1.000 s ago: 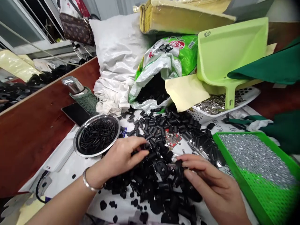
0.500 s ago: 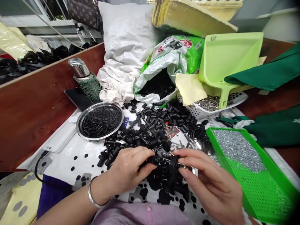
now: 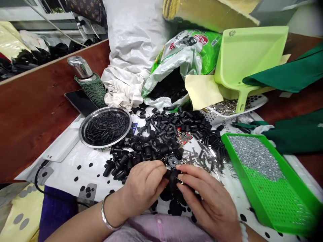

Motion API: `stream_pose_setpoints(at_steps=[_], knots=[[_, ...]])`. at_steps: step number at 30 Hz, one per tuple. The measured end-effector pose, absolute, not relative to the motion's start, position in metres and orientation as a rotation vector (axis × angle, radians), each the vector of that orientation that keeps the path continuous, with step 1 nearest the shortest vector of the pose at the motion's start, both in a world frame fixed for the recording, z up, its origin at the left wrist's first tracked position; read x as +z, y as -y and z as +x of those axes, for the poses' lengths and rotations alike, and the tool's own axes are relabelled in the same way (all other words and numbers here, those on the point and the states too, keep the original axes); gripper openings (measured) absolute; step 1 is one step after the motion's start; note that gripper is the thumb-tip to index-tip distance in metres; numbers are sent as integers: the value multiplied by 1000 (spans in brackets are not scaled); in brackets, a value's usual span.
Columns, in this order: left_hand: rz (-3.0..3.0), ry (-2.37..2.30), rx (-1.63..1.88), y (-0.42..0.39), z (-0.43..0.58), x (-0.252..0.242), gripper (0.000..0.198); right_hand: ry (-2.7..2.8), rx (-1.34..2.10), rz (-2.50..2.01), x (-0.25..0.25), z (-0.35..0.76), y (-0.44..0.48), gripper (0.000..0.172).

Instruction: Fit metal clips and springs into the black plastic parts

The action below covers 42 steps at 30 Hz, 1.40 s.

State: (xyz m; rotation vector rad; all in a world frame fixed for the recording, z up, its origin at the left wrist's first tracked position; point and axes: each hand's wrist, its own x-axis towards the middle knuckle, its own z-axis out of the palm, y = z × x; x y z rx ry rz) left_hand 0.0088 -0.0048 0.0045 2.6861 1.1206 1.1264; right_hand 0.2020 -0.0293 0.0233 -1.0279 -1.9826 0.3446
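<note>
My left hand [image 3: 145, 181] is closed round a small black plastic sleeve [image 3: 167, 174], mostly hidden by the fingers. The fingertips of my right hand [image 3: 207, 190] pinch a round black plastic cap [image 3: 173, 179] with a bit of shiny metal at its right side. Sleeve and cap meet end to end between the two hands; how far one sits inside the other is hidden. Just beyond the fingers lies a grey slotted disc [image 3: 173, 161]. A heap of black plastic pieces [image 3: 147, 148] spreads behind my hands, with loose metal pins [image 3: 202, 158] at its right.
A round metal tray [image 3: 83, 138] of black springs stands left, near a flask [image 3: 89, 85] and a phone [image 3: 80, 102]. At right lies a green tray [image 3: 280, 205] with small silver parts. Behind are an opened bag [image 3: 174, 60] and a light-green dustpan [image 3: 252, 57].
My right hand has moved left, bringing the cap against the sleeve in my left hand. The metal rod that showed between the two pieces is now out of sight.
</note>
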Motion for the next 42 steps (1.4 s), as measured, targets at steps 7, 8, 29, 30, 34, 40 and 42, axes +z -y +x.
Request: stream_pose_setpoints(at_steps=[7, 8, 29, 30, 34, 40, 42], knots=[[2459, -1054, 1073, -1, 10, 11, 19, 2084, 415, -991, 21, 209, 16, 24], [2458, -1042, 1037, -2, 9, 11, 20, 2150, 380, -980, 22, 210, 14, 28], [2546, -869, 1174, 0, -3, 12, 21, 2315, 57, -928, 24, 192, 16, 32], [2583, -894, 1158, 0, -4, 12, 21, 2294, 96, -966, 23, 191, 17, 31], [2686, -938, 1046, 0, -9, 10, 21, 2268, 194, -1049, 19, 189, 19, 32], [2497, -762, 825, -4, -17, 17, 22, 2518, -61, -721, 20, 198, 11, 33], [2291, -670, 741, -8, -21, 22, 21, 2597, -113, -597, 26, 201, 5, 31]])
